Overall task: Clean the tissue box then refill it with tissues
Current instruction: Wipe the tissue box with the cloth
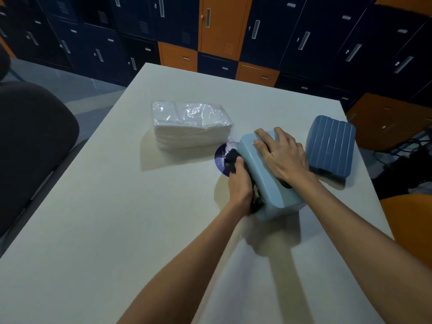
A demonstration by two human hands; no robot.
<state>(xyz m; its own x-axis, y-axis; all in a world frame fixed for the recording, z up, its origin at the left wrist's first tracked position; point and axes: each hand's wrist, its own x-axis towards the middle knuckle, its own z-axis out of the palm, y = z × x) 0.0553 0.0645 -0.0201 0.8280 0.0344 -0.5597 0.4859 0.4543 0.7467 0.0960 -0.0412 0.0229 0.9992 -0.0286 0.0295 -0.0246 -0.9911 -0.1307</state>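
Observation:
A light blue tissue box [264,178] lies tipped on its side near the table's right half. My right hand [282,155] rests flat on top of it, fingers spread over the far edge. My left hand [240,183] grips a dark cloth [230,160] and presses it against the box's left side. A pack of white tissues [189,123] in clear plastic wrap lies to the left, apart from the box. The darker blue ribbed lid [330,149] lies on the table to the right of the box.
A round purple disc [221,157] lies on the white table [117,218], partly under the cloth. A dark chair [32,146] stands at the left edge, an orange seat [411,220] at the right. Blue and orange lockers [217,26] line the back.

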